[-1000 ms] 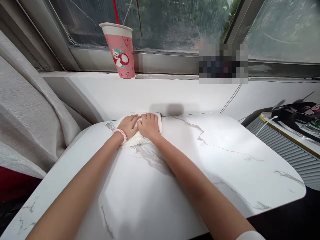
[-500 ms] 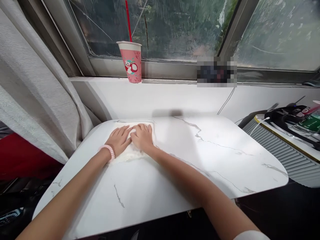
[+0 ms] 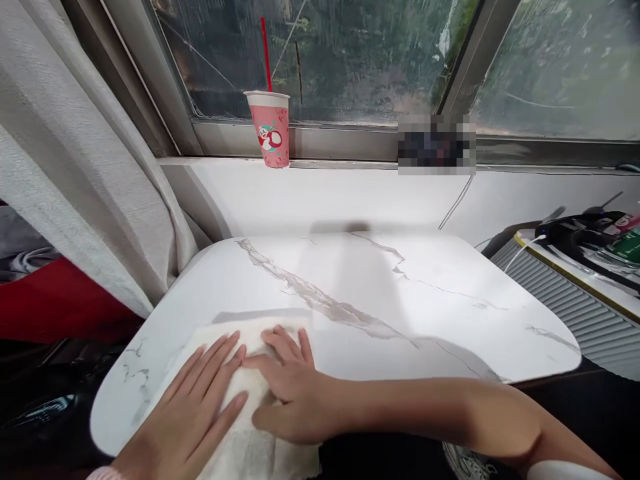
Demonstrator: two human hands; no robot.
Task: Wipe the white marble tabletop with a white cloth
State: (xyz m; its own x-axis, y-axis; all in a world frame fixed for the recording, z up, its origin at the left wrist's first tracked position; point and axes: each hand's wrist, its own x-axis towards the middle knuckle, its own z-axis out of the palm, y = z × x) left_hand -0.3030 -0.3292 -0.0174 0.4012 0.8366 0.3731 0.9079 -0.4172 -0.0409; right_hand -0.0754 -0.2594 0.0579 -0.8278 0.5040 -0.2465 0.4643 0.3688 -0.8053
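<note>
A white cloth (image 3: 245,443) lies spread at the near left part of the marble-patterned table (image 3: 450,287), its lower part reaching over the near edge. My left hand (image 3: 200,393) rests flat on its left side, fingers stretched out, with a pink coil band at the wrist. Beside it, my right hand (image 3: 295,387) presses on the cloth with its fingers spread and slightly bent, the thumb apart. Both hands are open, and their fingers come close together over the cloth.
A pink paper cup (image 3: 273,137) with a red straw stands on the window sill. Near it is a blurred-out object (image 3: 437,145). A grey curtain (image 3: 100,153) hangs at the left. On the right, a ribbed white cabinet (image 3: 565,287) carries cables and a green item (image 3: 627,248).
Both hands and the cloth have come from the table's far left back toward me, to the near edge. The grey vein pattern on the tabletop is now uncovered.
</note>
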